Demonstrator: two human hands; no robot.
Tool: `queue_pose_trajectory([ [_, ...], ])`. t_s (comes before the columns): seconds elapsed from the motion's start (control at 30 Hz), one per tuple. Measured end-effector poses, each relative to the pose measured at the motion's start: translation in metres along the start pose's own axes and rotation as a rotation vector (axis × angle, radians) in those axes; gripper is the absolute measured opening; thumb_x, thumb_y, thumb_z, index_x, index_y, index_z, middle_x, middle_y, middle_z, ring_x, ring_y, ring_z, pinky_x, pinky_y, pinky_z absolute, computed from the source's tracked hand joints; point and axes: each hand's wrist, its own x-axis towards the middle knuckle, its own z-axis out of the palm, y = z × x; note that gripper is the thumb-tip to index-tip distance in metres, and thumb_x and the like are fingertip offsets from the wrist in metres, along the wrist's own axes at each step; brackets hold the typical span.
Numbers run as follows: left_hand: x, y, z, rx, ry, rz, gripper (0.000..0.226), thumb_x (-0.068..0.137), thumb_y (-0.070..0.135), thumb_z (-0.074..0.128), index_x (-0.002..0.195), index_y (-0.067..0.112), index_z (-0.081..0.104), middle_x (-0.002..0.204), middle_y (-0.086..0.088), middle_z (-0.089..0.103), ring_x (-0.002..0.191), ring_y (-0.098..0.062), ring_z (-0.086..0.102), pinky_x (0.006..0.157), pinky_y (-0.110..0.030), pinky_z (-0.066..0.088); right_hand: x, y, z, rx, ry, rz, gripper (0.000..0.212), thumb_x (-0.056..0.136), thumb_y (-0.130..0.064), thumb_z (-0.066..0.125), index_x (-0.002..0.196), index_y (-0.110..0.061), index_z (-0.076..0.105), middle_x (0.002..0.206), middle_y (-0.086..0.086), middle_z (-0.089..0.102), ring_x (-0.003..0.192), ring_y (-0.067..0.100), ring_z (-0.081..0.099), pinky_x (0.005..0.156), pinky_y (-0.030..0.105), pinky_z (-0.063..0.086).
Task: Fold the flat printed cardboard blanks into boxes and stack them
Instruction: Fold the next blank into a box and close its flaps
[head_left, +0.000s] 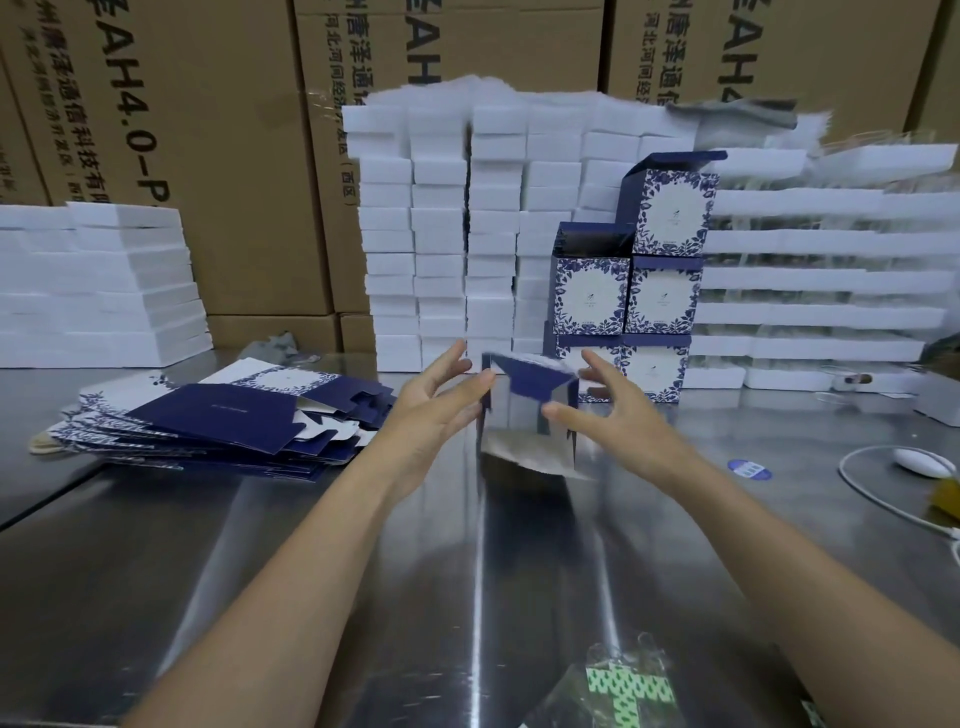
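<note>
Half-folded box (530, 400) motion-blurred, green-print wrapper (626, 688) cut by btm edge, lowest stacked boxes (655, 373) part-hidden

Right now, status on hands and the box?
Left hand and right hand open, fingers spread, flanking half-folded box; contact blurred. Finished boxes stacked just behind. Flat blanks piled left. Nothing between box and stack.

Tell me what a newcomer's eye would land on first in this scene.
First, the half-formed navy box, motion-blurred, at the centre of the steel table, between the left hand and right hand, both with fingers spread around it. Behind it stands the stack of finished blue floral boxes, backed by a wall of white foam blocks. To the left lies a fanned pile of flat blanks.
</note>
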Motion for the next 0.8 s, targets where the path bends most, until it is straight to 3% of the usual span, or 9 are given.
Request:
queue_pose_trajectory([
  [0.07,0.001,-0.002,-0.002,0.074,0.006,0.011,0.089,0.067,0.051,0.095,0.147,0.033,0.06,0.137,0.017,0.069,0.127,-0.002,0.065,0.113,-0.03,0.05,-0.001,0.001,0.003,0.052,-0.063,-0.01,0.123,0.065,-0.07,0.09,0.166,-0.039,0.026,0.146,-0.027,0.05,0.13,-0.009,0.054,0.101,0.015,0.045],
  [0.13,-0.001,-0.003,-0.002,0.172,-0.004,0.006,0.084,0.068,0.049,0.094,0.145,0.037,0.061,0.135,0.023,0.069,0.131,0.005,0.059,0.111,-0.026,0.047,0.001,0.006,0.007,0.046,-0.067,-0.029,0.115,0.073,-0.048,0.095,0.165,-0.037,0.026,0.14,-0.028,0.052,0.12,-0.016,0.056,0.094,0.012,0.05],
  [0.23,-0.002,-0.006,-0.001,0.343,0.009,0.024,0.084,0.076,0.033,0.095,0.149,0.039,0.055,0.134,0.036,0.062,0.127,0.016,0.054,0.098,-0.016,0.047,0.004,0.009,0.007,0.123,0.008,0.009,0.099,0.083,-0.022,0.091,0.163,-0.031,0.032,0.138,-0.008,0.059,0.116,0.001,0.065,0.087,0.02,0.056],
  [0.33,-0.001,-0.009,-0.001,0.397,0.107,0.065,0.067,0.086,0.015,0.088,0.144,0.032,0.06,0.132,0.022,0.066,0.116,0.018,0.059,0.089,-0.013,0.053,0.008,0.013,0.001,0.228,0.057,0.064,0.068,0.09,-0.011,0.083,0.149,-0.02,0.05,0.124,0.008,0.07,0.104,0.013,0.073,0.079,0.028,0.062],
  [0.43,0.001,-0.009,-0.005,0.409,0.253,0.057,0.022,0.098,0.016,0.075,0.119,0.021,0.075,0.106,0.013,0.071,0.098,-0.003,0.069,0.088,-0.029,0.063,0.007,0.011,-0.001,0.265,0.065,0.077,0.02,0.099,-0.008,0.071,0.119,-0.013,0.072,0.113,0.016,0.076,0.095,0.019,0.07,0.074,0.026,0.063],
  [0.47,0.0,-0.006,-0.005,0.393,0.28,0.055,0.008,0.101,0.017,0.07,0.105,0.013,0.076,0.092,0.008,0.068,0.089,-0.01,0.064,0.089,-0.036,0.064,0.007,0.011,-0.003,0.273,0.072,0.071,0.011,0.101,-0.009,0.069,0.109,-0.012,0.076,0.106,0.015,0.076,0.093,0.018,0.068,0.077,0.028,0.064],
  [0.57,0.002,-0.002,-0.012,0.298,0.362,0.072,0.026,0.107,0.023,0.061,0.084,0.011,0.068,0.082,-0.006,0.046,0.08,-0.016,0.049,0.089,-0.035,0.065,0.007,0.006,-0.013,0.414,0.094,0.078,0.02,0.104,-0.016,0.067,0.084,-0.014,0.074,0.082,0.004,0.065,0.076,0.013,0.062,0.086,0.037,0.066],
  [0.67,0.004,0.011,-0.019,-0.02,0.351,0.019,0.019,0.107,0.031,0.062,0.101,0.02,0.077,0.084,0.005,0.071,0.073,-0.008,0.066,0.081,-0.03,0.061,0.009,-0.002,-0.025,0.734,0.065,0.156,0.012,0.104,-0.022,0.066,0.1,-0.015,0.074,0.092,0.002,0.075,0.08,0.016,0.071,0.078,0.029,0.063],
  [0.8,0.006,0.01,-0.022,-0.277,0.206,-0.078,0.017,0.106,0.027,0.062,0.108,0.017,0.076,0.091,0.002,0.076,0.079,-0.013,0.072,0.088,-0.036,0.057,0.01,-0.006,-0.024,1.016,-0.004,0.207,0.011,0.104,-0.021,0.061,0.107,-0.017,0.071,0.093,-0.002,0.078,0.082,0.012,0.074,0.081,0.025,0.061],
])
